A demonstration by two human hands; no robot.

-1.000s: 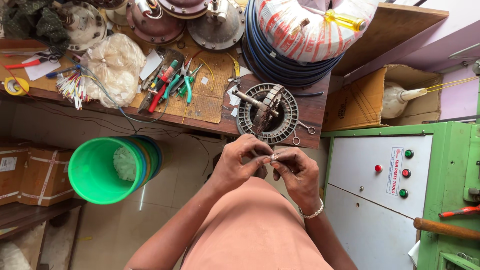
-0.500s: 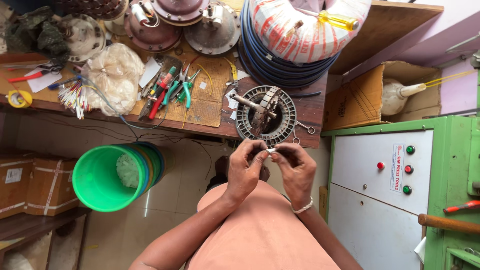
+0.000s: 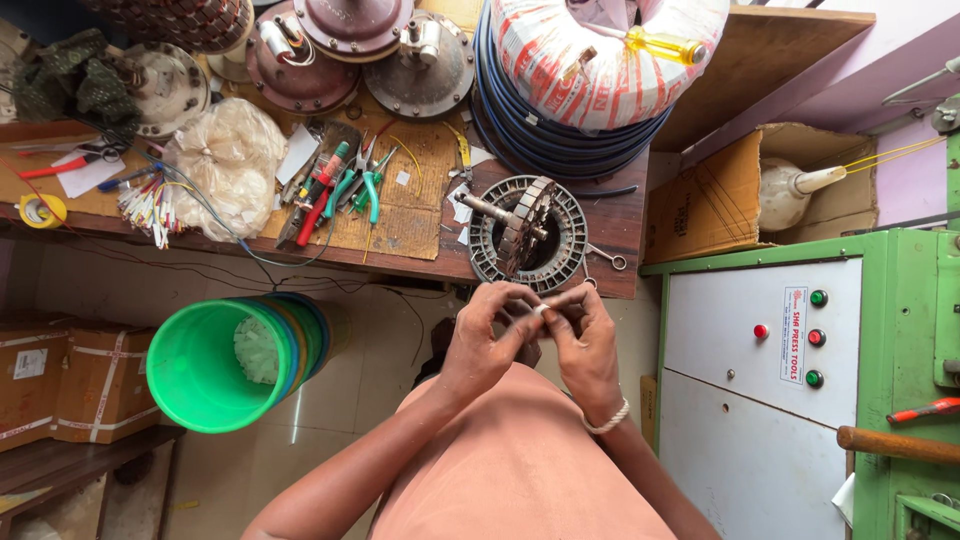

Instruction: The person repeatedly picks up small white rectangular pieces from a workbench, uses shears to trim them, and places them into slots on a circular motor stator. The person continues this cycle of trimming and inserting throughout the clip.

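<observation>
Even, bright daylight fills my view, with no harsh glare. A soft sheen sits on the floor tiles [image 3: 300,440] at seven o'clock. Edges bow slightly outward; focus holds sharp throughout.

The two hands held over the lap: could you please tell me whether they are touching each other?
Touching. The head view shows the left hand and the right hand meeting at the fingertips around a small pale piece, with no gap between them.

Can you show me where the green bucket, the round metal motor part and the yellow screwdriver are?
green bucket [image 3: 190,385]: head view, inner wall.
round metal motor part [image 3: 575,225]: head view, outer ring.
yellow screwdriver [image 3: 668,46]: head view, handle.
</observation>
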